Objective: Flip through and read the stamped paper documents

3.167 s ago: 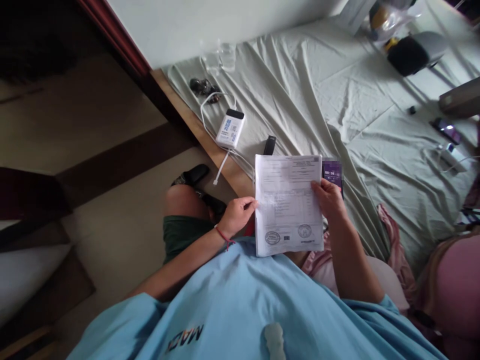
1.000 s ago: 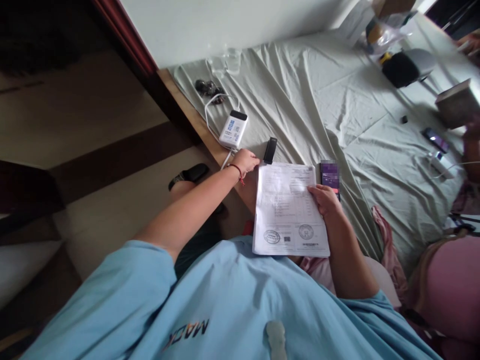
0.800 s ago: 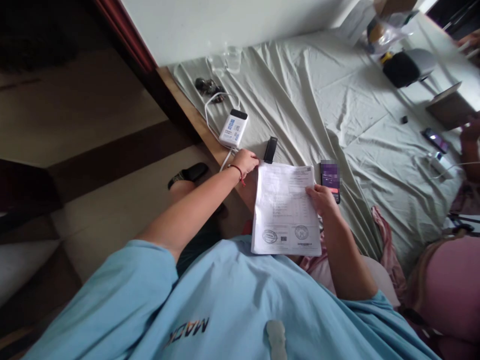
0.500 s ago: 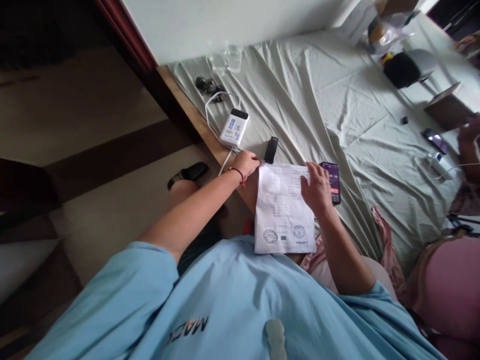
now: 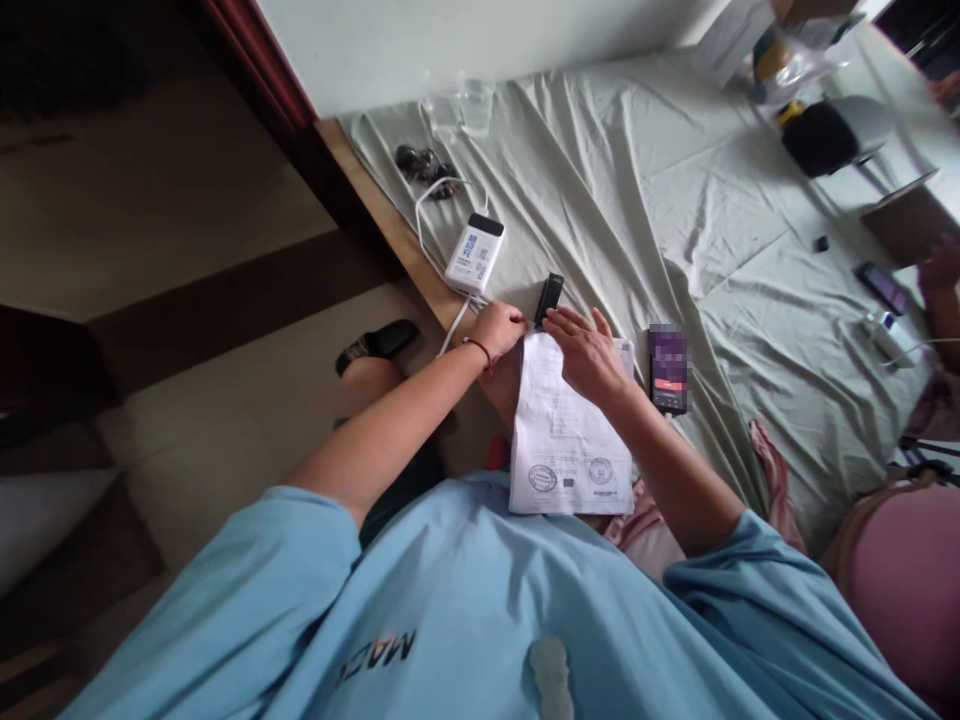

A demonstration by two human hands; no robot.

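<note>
My right hand lies flat on the top part of the paper, fingers spread and pointing left toward the small black stick that lies on the bed sheet just past the paper's upper corner. My fingertips reach almost to that stick; whether they touch it I cannot tell. My left hand sits at the paper's top left corner, at the wooden edge of the bed, fingers curled loosely; I cannot tell whether it pinches the corner or only rests beside it. A red cord is tied round that wrist.

The paper is a printed form with two round stamps near its lower edge. Its bottom half hangs over my lap and meets my blue shirt, while the top half rests on the bed.

Just right of the paper a phone lies face up on the sheet, screen lit. Up and left of my left hand sits a white power bank with a white cable looping from it. Farther up are two clear glasses by the wall. At the far right edge, another person's hand shows near a second phone.
</note>
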